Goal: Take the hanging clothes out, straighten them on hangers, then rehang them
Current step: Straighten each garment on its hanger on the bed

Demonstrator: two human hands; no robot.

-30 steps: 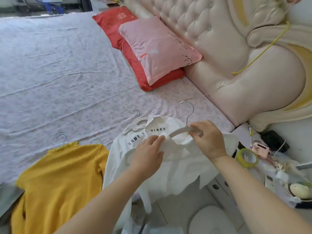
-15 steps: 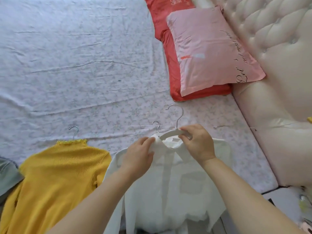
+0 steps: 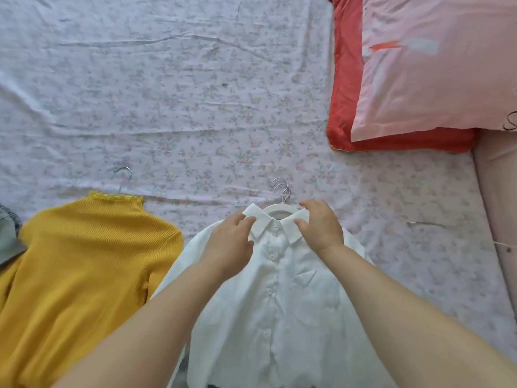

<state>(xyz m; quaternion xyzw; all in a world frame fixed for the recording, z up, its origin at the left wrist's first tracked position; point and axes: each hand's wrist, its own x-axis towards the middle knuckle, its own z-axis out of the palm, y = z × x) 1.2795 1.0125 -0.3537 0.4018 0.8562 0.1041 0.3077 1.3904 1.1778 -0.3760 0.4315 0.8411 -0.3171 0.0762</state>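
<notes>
At six o'clock on the bed, a white shirt point(image 3: 282, 303) lies flat, front up, on a white hanger point(image 3: 279, 210) with a curved neck and a thin metal hook; a second hook shows just behind it. The cloth is thin and smooth, with a pointed collar, a row of small round buttons down the middle and a chest pocket with a pointed flap. The left hand point(image 3: 230, 242) pinches one collar tip between thumb and fingers; the right hand point(image 3: 320, 228) grips the other tip where it meets the hanger. At nine o'clock of the shirt, touching its sleeve, lies a mustard yellow sweater point(image 3: 84, 275) of fine ribbed knit with a frilled neck, a wire hook poking out above. Underneath, the bed sheet point(image 3: 181, 93) is pale, creased and printed with tiny flowers. At two o'clock, a glossy pink pillow point(image 3: 436, 65) rests on a red pillow point(image 3: 344, 79); the dark script at its edge is cut off, unreadable.
</notes>
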